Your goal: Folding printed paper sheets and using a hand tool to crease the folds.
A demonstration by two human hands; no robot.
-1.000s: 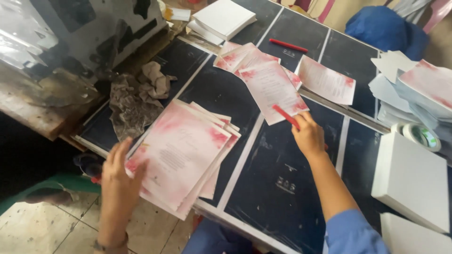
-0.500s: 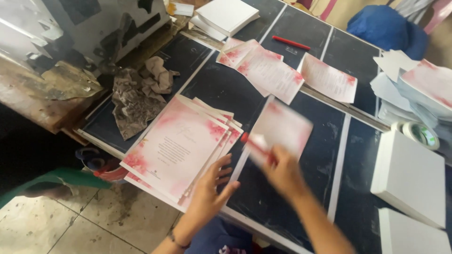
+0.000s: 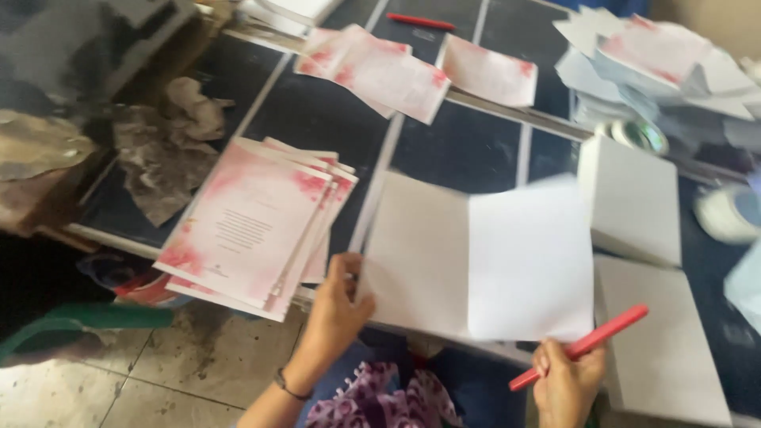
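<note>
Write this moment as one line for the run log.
left hand: holds open white card | right hand: holds red pen | beside: pink card stack | surface: dark table

Bare forearms; thin dark bracelet [image 3: 290, 387] on left wrist; purple-and-white floral garment [image 3: 372, 400] over lap.

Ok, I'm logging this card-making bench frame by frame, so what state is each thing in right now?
White folded card: opened flat, blank side up, held at both lower corners.
Left hand: gripping the card's left edge.
Right hand: holding the card's lower right corner and a red stick.
Pink floral card stack: fanned, face up.
Loose pink cards: overlapping, face up.
Rags: crumpled.
White boards: lying flat.
</note>
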